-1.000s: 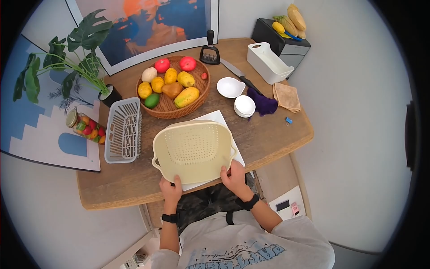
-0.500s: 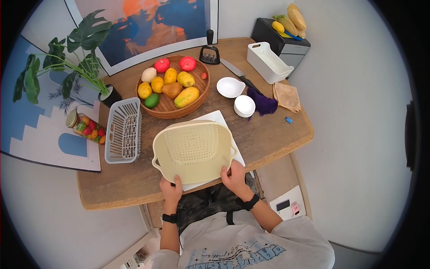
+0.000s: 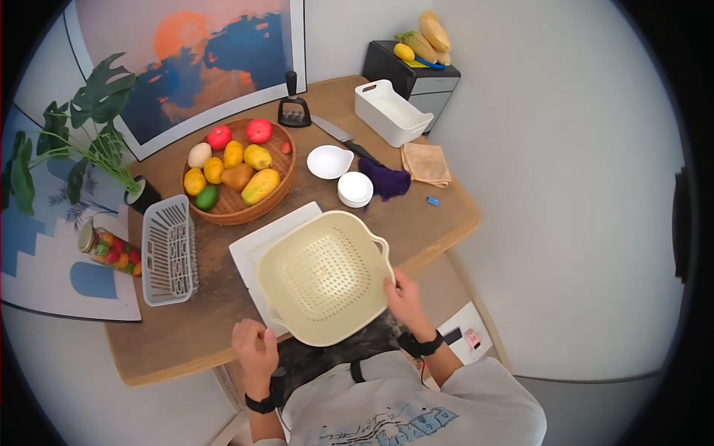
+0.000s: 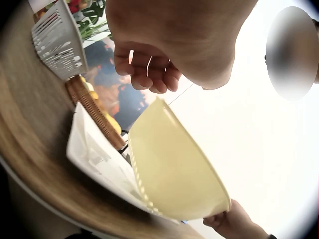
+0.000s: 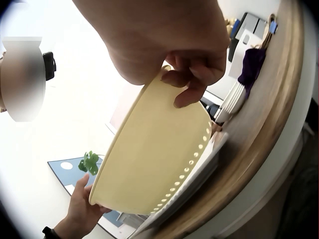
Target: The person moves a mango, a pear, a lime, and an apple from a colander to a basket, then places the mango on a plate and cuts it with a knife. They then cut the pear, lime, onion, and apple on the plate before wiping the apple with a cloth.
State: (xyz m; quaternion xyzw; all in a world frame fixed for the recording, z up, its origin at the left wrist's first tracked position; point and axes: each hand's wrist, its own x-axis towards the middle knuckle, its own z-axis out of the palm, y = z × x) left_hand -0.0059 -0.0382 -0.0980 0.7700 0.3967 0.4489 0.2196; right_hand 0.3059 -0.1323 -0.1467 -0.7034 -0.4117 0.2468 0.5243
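A pale yellow colander [image 3: 320,279] with rows of holes in its bottom is over a white board [image 3: 250,260] at the table's front edge. My right hand [image 3: 405,301] grips its right rim beside the looped handle; in the right wrist view the fingers [image 5: 192,92] curl against its outer wall. Close to the colander's lower left side, my left hand [image 3: 255,349] is off the rim. Its fingers [image 4: 142,82] are loosely bent and hold nothing, with a gap to the colander in the left wrist view.
Left of the board stand a grey slotted basket [image 3: 149,260] and a jar [image 3: 111,249]. Behind is a wicker basket [image 3: 230,215] of fruit. To the right are white bowls [image 3: 355,189], a knife [image 3: 335,130], a purple cloth [image 3: 387,181] and a white bin [image 3: 394,119].
Both hands gripped the colander's near edge before. The colander has turned and tilted, its right handle now up and right. My left hand has let go; the head view has shifted.
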